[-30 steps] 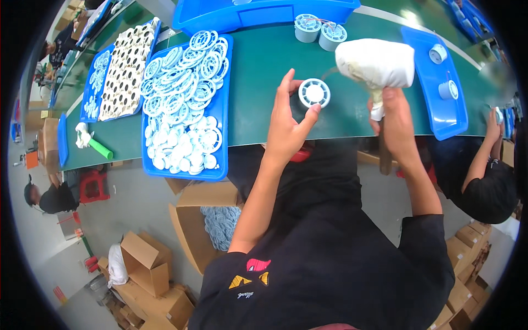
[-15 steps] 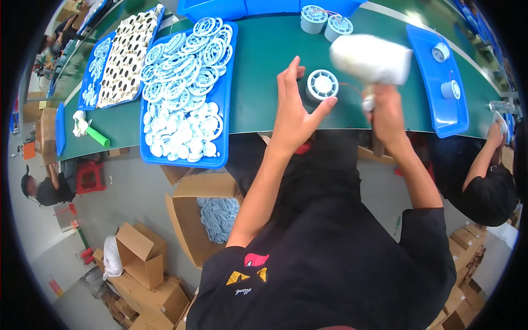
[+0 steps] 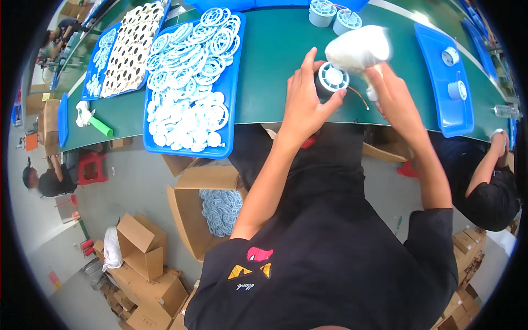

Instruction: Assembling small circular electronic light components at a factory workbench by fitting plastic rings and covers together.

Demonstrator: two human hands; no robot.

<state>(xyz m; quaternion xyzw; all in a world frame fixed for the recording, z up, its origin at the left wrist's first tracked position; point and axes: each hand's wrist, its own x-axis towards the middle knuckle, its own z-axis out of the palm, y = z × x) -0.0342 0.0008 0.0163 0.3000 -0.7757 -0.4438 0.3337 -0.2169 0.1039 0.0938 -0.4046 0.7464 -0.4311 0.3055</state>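
A dark, round motor-like part with a pale spoked cap point(image 3: 333, 78) stands upright on the green table point(image 3: 269, 71). A thin red wire trails off its right side. My left hand point(image 3: 305, 103) curls round it, thumb at the near side and fingers behind. In my right hand point(image 3: 397, 99) is a mallet point(image 3: 355, 48) whose head is wrapped in white. The head is blurred by motion and overlaps the cap's far edge in the picture; whether they touch I cannot tell. My fingers mostly hide the handle.
A blue tray point(image 3: 231, 144) at left is heaped with pale spoked rings and discs. Two capped cylinders point(image 3: 347, 22) stand at the back. Another blue tray point(image 3: 455, 124) at right holds two more. An open carton point(image 3: 181, 220) sits below the table; a co-worker's arm point(image 3: 487, 168) is at far right.
The mallet has swung down and left toward the capped part. My left hand has closed in round that part. The whole view has shifted slightly.
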